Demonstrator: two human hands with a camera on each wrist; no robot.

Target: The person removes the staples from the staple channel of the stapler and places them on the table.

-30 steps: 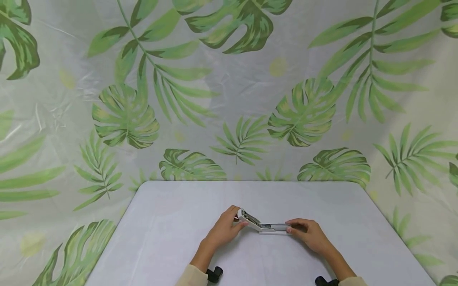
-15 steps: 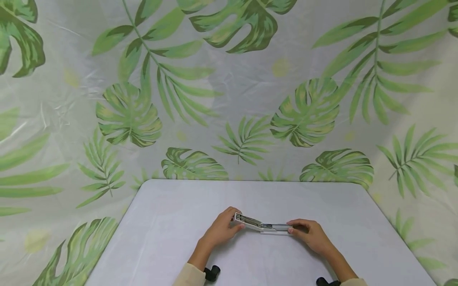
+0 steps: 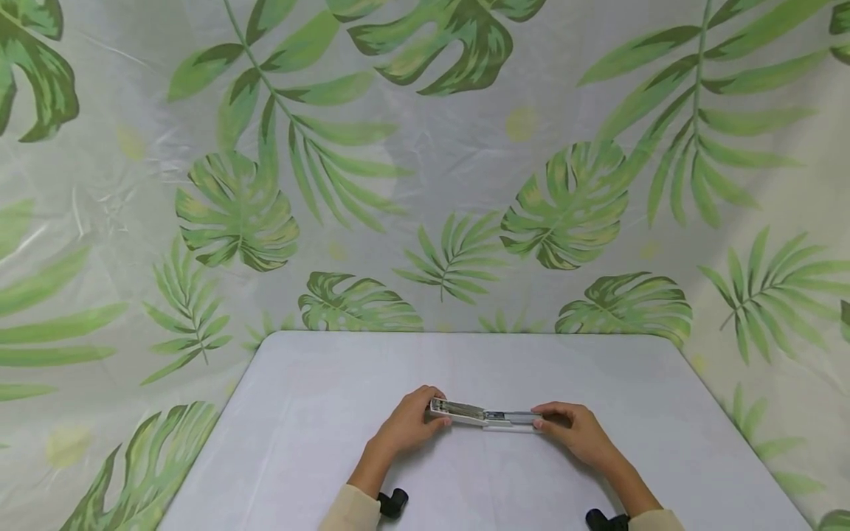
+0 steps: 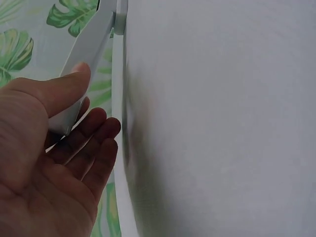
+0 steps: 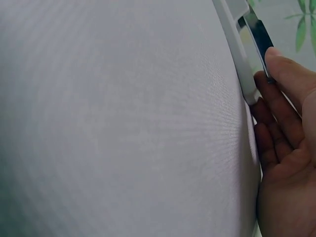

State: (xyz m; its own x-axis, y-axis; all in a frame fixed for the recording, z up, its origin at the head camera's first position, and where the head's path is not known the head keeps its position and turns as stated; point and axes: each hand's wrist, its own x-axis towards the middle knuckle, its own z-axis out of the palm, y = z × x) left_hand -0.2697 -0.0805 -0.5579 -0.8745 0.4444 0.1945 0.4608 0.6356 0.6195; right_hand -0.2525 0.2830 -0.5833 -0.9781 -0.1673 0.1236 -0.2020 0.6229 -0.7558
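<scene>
A white stapler [image 3: 499, 424] lies spread wide on the table, its top cover [image 3: 460, 410] folded back to the left and its metal staple channel [image 3: 521, 417] showing. My left hand [image 3: 408, 423] holds the far end of the cover between thumb and fingers; the left wrist view shows the same cover [image 4: 84, 52] in that grip. With thumb and fingertips, my right hand [image 3: 579, 434] pinches the free end of the channel. In the right wrist view the dark metal channel [image 5: 261, 39] stands slightly apart from the white base [image 5: 237, 49].
The white table [image 3: 319, 383] has rounded far corners. Behind it hangs a leaf-patterned curtain [image 3: 451, 177]. Black wrist devices [image 3: 394, 504] sit at both sleeves.
My left hand has lowered the stapler's cover leftward, so it lies almost level instead of sloping up. The right hand keeps its pinch on the channel with little movement.
</scene>
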